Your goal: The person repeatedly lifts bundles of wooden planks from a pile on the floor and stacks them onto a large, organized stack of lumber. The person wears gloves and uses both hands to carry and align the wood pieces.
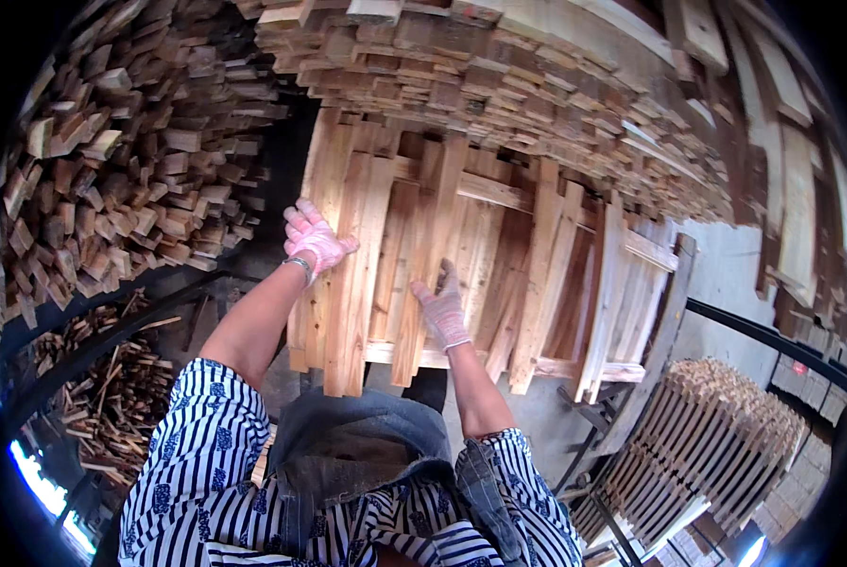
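Note:
In front of me lies a wooden frame of pale boards, with loose planks laid lengthwise over its crosspieces [494, 192]. My left hand [317, 238], in a pink and white work glove, rests at the left edge. Its fingers are spread toward the outer side and its thumb reaches toward a wide plank [352, 283]. My right hand [442, 307], also gloved, is on the middle of the boards, beside a narrow plank [412, 331]. Its thumb and a finger are apart, with the other fingers partly hidden. Several slanting planks [537, 274] lie to its right.
A big stack of boards [499, 85] rises just beyond the frame. More stacked wood [111, 161] stands at the far left, above a heap of scraps [111, 387]. A dark rail [773, 331] and a bundle of slats [697, 454] are at the right.

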### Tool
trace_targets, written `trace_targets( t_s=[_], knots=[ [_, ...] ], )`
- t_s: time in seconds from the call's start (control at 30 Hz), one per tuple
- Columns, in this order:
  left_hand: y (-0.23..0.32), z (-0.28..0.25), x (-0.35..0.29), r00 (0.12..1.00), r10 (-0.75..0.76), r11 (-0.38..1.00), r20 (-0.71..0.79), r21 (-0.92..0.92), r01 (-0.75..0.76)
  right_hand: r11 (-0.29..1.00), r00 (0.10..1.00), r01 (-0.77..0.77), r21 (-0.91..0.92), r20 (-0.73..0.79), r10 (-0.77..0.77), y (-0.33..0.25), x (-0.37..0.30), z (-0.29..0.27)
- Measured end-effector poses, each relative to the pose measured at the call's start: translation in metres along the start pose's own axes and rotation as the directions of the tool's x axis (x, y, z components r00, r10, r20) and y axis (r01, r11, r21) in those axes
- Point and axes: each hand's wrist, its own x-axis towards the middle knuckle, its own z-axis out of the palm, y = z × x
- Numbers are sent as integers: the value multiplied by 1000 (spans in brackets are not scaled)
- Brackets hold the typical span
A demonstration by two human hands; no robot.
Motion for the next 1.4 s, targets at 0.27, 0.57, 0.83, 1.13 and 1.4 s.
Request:
trace_targets(
  t_s=[0.27, 0.57, 0.83, 1.13, 1.4],
  knots=[
    [1, 2, 5, 997, 80, 997, 15, 5, -80, 938, 965, 50, -344, 260, 44, -28, 4, 16],
    [7, 4, 2, 999, 43, 999, 7, -27, -43, 597, 901, -390, -701, -426, 89, 26, 18, -173],
    [0, -6, 5, 998, 63, 997, 19, -55, -62, 867, 910, -378, -325, -302, 284, 69, 21, -199],
    [1, -11, -5, 999, 4, 999, 38, -40, -3, 920, 983, -73, -386, -183, 1, 72, -47, -145],
    [10, -6, -2, 1000, 26, 1000, -6, -13, -26, 978, 978, -185, -96, 78, 193, 7, -18, 44]
  ],
)
